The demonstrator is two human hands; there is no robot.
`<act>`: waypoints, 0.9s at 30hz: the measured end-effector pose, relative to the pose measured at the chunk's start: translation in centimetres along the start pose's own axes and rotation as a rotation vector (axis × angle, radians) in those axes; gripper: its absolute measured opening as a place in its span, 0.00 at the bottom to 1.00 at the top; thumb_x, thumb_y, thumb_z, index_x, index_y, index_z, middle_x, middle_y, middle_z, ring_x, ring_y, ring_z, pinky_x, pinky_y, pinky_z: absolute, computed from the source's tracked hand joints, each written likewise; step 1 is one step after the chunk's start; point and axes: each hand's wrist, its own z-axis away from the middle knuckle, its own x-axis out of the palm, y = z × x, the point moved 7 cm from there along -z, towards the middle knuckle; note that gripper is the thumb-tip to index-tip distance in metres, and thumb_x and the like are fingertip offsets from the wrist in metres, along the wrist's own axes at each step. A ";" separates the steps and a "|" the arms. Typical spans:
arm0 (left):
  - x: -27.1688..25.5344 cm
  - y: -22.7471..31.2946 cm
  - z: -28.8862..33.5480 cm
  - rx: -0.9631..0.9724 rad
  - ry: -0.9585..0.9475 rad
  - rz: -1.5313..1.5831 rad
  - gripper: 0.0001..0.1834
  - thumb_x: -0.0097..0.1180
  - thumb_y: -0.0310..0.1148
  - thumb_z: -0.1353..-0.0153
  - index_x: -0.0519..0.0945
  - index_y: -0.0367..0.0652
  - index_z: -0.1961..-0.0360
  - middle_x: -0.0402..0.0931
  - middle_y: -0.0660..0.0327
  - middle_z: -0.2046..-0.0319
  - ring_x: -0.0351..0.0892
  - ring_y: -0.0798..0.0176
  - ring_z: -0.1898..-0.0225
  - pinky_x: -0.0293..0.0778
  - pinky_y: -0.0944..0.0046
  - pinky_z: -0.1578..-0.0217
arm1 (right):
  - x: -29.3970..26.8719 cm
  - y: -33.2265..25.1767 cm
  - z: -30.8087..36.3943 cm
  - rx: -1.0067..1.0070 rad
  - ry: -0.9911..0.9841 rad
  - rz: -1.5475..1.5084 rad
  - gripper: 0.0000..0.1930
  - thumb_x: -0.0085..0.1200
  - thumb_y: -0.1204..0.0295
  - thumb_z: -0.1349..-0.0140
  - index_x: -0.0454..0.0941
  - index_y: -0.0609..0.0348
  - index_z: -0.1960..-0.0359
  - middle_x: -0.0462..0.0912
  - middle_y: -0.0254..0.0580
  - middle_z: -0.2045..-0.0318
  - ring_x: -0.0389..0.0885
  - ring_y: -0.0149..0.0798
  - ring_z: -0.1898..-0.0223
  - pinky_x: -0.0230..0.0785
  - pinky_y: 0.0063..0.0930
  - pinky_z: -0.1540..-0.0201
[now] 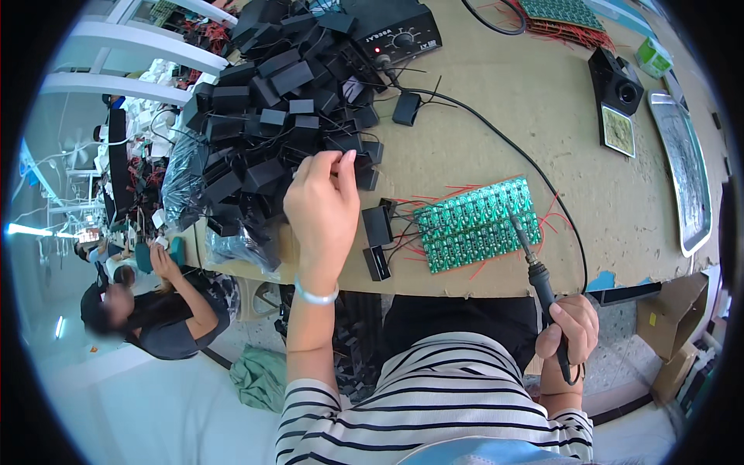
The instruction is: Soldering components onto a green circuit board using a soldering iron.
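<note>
My left hand (322, 203) reaches into a big pile of small black boxes with wires (271, 101), its fingertips pinched on one black box at the pile's near edge. My right hand (570, 329) grips the handle of a soldering iron (535, 263) near the table's front edge. The iron's tip rests at the right side of a green circuit board panel (477, 223) with red wires sticking out. Two loose black boxes (377, 240) lie just left of the panel.
A black soldering station (395, 35) stands at the back, its cable running across the brown table (496, 116). A black iron stand (616, 97), a metal tray (686, 178) and more green boards (562, 12) lie right. Another person (147, 310) sits lower left.
</note>
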 end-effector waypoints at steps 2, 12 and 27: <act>0.9 -0.9 -0.8 -0.019 0.035 -0.122 0.14 0.64 0.40 0.33 0.83 0.39 0.68 0.79 0.57 0.76 0.81 0.51 0.77 0.76 0.53 0.74 | -0.1 -0.3 -0.4 -0.010 -0.017 -0.014 0.08 0.50 0.74 0.35 0.77 0.63 0.59 0.78 0.45 0.76 0.78 0.45 0.79 0.75 0.37 0.75; 1.6 2.9 1.1 0.040 -0.054 0.170 0.06 0.58 0.27 0.31 0.76 0.35 0.63 0.76 0.50 0.62 0.81 0.52 0.65 0.78 0.57 0.64 | -0.7 -0.3 -0.1 0.020 0.004 -0.019 0.08 0.50 0.75 0.38 0.77 0.63 0.59 0.78 0.44 0.76 0.78 0.44 0.79 0.75 0.37 0.74; 4.2 5.0 2.5 -0.114 -0.812 0.984 0.07 0.58 0.24 0.30 0.86 0.34 0.56 0.73 0.67 0.69 0.66 0.77 0.77 0.60 0.74 0.75 | 0.8 1.0 -0.7 0.048 -0.020 -0.123 0.14 0.55 0.83 0.50 0.81 0.62 0.59 0.79 0.39 0.76 0.79 0.40 0.80 0.73 0.31 0.76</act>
